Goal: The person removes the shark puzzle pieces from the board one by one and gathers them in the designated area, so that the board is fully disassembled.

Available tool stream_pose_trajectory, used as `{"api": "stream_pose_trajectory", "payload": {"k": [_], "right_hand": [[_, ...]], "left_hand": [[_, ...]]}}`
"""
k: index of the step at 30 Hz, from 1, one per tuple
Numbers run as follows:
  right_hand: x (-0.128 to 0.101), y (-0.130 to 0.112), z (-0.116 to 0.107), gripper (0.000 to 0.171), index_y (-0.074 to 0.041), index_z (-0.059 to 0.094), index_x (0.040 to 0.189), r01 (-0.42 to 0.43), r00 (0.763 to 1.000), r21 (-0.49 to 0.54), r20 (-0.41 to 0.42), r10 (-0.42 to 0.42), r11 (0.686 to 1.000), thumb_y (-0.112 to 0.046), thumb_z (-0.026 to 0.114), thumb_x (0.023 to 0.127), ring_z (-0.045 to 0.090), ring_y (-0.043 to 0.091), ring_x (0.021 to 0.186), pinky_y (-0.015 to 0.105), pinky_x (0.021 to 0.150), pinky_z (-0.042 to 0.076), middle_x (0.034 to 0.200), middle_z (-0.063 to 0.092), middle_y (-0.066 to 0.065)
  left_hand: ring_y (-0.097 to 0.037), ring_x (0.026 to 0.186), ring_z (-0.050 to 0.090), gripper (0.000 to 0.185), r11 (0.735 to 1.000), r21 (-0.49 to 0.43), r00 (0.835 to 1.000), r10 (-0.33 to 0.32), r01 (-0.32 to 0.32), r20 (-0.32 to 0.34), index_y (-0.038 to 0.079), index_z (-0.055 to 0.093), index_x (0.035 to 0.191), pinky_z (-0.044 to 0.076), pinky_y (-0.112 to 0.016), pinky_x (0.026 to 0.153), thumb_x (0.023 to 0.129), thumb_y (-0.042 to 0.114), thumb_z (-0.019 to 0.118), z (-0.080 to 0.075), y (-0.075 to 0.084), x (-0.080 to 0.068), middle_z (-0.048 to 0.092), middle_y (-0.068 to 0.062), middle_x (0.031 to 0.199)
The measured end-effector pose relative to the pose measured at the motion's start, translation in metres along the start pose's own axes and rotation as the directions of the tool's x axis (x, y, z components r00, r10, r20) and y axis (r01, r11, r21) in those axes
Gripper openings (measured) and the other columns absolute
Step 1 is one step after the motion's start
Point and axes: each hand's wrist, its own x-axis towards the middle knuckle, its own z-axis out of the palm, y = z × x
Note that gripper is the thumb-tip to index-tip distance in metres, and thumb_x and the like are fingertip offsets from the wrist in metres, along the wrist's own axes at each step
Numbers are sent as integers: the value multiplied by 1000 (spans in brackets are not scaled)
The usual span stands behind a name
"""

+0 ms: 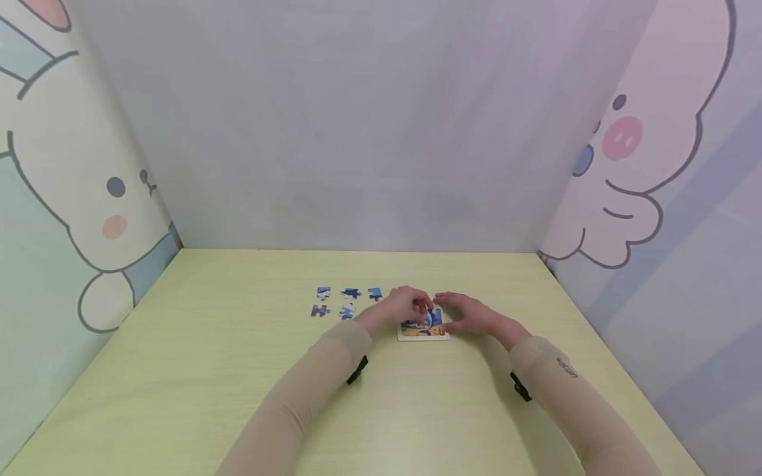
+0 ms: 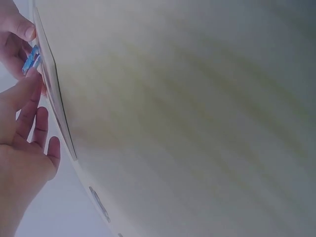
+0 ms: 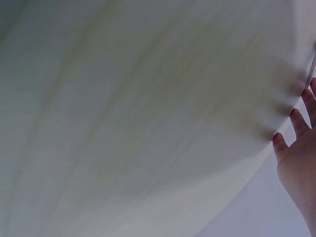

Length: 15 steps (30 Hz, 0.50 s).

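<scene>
Mid-frame from here, left hand pinches blue puzzle piece at tray, right hand spread alongside, likely fitting it; next wants alignment.

No text can be read for certain: the dark lettering on the right sleeve, near the black wrist strap, is too small.

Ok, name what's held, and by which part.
Left hand pinches a blue puzzle piece by one edge; right hand, at the puzzle tray, seemingly holds nothing.
</scene>
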Motion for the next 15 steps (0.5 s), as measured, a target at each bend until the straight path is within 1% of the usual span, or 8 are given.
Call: {"api": "stream_pose_trajectory", "payload": {"k": [3, 6, 10, 12, 15], "right_hand": [[0, 0, 0, 70, -9, 43, 141, -6, 1000, 3, 1, 6, 1000, -40, 69, 84, 27, 35, 139, 54, 111, 19, 150, 35, 12], [0, 0, 0, 70, -9, 42, 141, -15, 1000, 16, 5, 15, 1000, -39, 69, 84, 26, 35, 139, 54, 111, 18, 150, 35, 11], [0, -2, -1, 70, -9, 42, 142, -16, 1000, 14, 9, 16, 1000, -39, 69, 84, 25, 35, 140, 53, 111, 18, 150, 34, 11], [0, -2, -1, 70, -7, 42, 141, -8, 1000, 13, 9, 8, 1000, -39, 69, 85, 26, 36, 139, 54, 111, 18, 150, 35, 12], [-1, -2, -1, 70, -7, 43, 141, 0, 1000, 11, 5, 0, 1000, -39, 69, 85, 26, 38, 138, 56, 110, 18, 149, 35, 14]], "left_hand": [[-4, 87, 55, 24, 1000, -14, 1000, 4, -4, 6, 27, 65, 107, 29, -43, 102, 85, 19, 70, 0, 1, 0, 62, 16, 86], [-5, 85, 55, 23, 1000, -9, 1000, 14, -14, 4, 25, 64, 106, 32, -41, 99, 85, 18, 70, 0, 2, -1, 62, 14, 86], [-6, 84, 55, 20, 1000, -16, 1000, 18, -18, -2, 25, 63, 103, 33, -40, 96, 86, 18, 70, 0, 2, -2, 62, 13, 84], [-6, 83, 54, 20, 999, -32, 1000, 15, -15, -2, 25, 62, 102, 34, -38, 94, 86, 18, 70, -1, 3, -4, 62, 12, 84], [-7, 83, 55, 20, 998, -64, 1000, 3, -2, 2, 26, 62, 102, 40, -33, 88, 85, 17, 70, -2, 5, -6, 61, 10, 85]]}}
